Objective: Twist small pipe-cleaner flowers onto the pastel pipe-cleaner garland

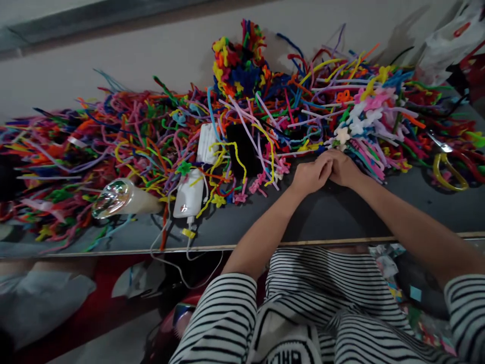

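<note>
My left hand and my right hand meet over the dark table, close to its pile of pipe cleaners. Both are closed, with fingertips pressed together on the far side. Whatever they grip is hidden behind the fingers. Just beyond them lies a cream pipe-cleaner flower, at the edge of a bunch of white and pink flowers. Pink and teal stems fan out beside my right hand. Small pink flowers lie to the left of my left hand.
Tangled pipe cleaners cover the table's back. A black phone, white power bank with cable and a tape-like roll sit on the left. Yellow-handled scissors lie at right. A flower-covered bundle stands by the wall.
</note>
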{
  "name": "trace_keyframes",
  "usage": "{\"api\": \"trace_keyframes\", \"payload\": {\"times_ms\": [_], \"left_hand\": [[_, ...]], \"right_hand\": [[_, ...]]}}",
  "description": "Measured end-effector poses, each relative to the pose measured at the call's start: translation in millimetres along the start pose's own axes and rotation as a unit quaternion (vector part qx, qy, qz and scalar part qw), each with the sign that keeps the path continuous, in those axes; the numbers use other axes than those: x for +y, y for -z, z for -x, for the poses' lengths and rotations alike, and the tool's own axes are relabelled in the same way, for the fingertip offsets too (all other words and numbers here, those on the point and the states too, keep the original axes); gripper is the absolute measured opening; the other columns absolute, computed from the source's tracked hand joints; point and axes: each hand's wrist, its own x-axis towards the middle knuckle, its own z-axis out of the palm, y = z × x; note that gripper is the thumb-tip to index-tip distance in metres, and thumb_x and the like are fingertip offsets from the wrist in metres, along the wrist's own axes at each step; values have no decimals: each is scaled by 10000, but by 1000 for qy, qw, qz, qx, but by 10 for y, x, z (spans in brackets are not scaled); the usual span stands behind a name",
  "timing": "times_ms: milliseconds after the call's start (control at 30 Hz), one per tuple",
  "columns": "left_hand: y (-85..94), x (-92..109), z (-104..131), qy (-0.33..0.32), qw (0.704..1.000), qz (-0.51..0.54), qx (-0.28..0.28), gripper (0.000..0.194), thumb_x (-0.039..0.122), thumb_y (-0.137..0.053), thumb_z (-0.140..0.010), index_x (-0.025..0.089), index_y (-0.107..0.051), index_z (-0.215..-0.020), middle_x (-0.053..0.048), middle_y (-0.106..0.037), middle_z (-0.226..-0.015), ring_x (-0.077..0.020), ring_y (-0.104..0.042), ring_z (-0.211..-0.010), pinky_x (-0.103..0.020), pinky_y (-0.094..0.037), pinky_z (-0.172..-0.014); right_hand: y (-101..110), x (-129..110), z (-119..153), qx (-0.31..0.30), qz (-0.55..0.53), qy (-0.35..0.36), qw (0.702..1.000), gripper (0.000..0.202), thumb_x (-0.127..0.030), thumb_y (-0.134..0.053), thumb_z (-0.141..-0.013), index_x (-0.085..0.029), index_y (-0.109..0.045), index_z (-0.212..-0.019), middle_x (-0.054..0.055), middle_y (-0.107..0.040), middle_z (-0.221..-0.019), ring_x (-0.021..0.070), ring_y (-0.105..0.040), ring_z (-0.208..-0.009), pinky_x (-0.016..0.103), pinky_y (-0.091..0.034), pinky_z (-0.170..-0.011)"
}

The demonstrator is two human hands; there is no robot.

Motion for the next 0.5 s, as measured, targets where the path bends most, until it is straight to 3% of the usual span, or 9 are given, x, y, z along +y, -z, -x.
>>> {"api": "trace_keyframes", "payload": {"times_ms": [233,367,500], "left_hand": [[46,33,3,27,999,17,-6,362,370,-383,-1042,153,-660,-1127,-31,-706,-719,-116,-629,-583,-223,-433,-581],[46,-17,-49,25,999,22,-11,321,340,-406,-1029,166,-663,-1109,-53,-750,-847,-116,-670,-656,-221,-476,-646],[57,-58,-69,17,999,30,0,296,327,-432,-1009,164,-671,-1074,-70,-766,-946,-126,-710,-748,-221,-506,-699]], "right_hand": [[-64,-105,-10,-12,27,-23,999,254,-152,-523,-763,-162,-622,-998,139,-646,-985,294,-596,-967,471,-518,-883],[-152,-124,-31,-23,35,-40,998,286,-165,-553,-768,-127,-641,-1037,173,-653,-1038,322,-589,-1030,515,-504,-927],[-112,-178,-76,-26,45,-49,997,277,-163,-543,-817,-110,-656,-1064,191,-659,-1048,340,-585,-1061,539,-492,-948]]}}
